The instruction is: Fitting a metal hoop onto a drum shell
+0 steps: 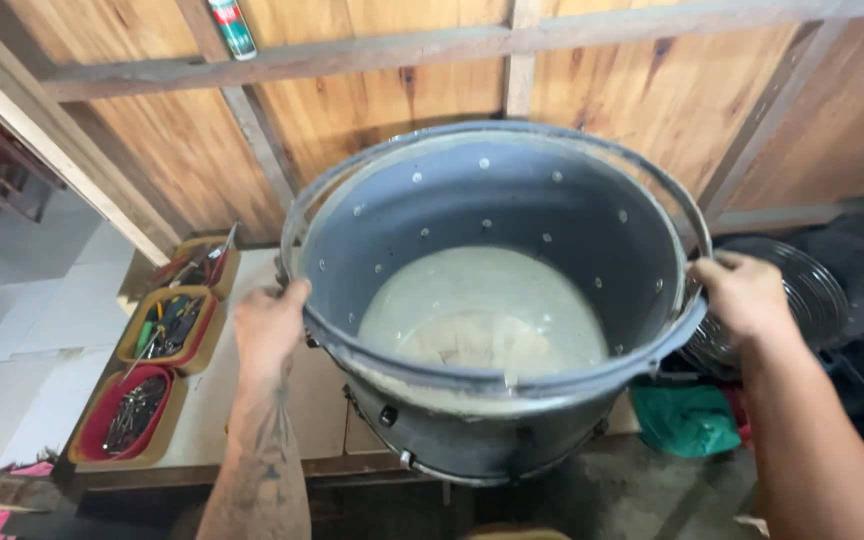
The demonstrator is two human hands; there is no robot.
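Your left hand (270, 330) and right hand (747, 295) clamp the grey drum's (492, 300) rim, held tilted above the counter (252, 400) — a slipping grip could drop it onto the tool trays (167, 330).

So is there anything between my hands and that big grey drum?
Nothing visible. The left hand and right hand both grip the rim of the grey drum directly, on opposite sides, with nothing between them and the metal.

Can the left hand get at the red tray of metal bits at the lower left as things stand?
Probably yes: the left hand grips the grey drum rim, but nothing lies between it and the red tray; it must let go first.
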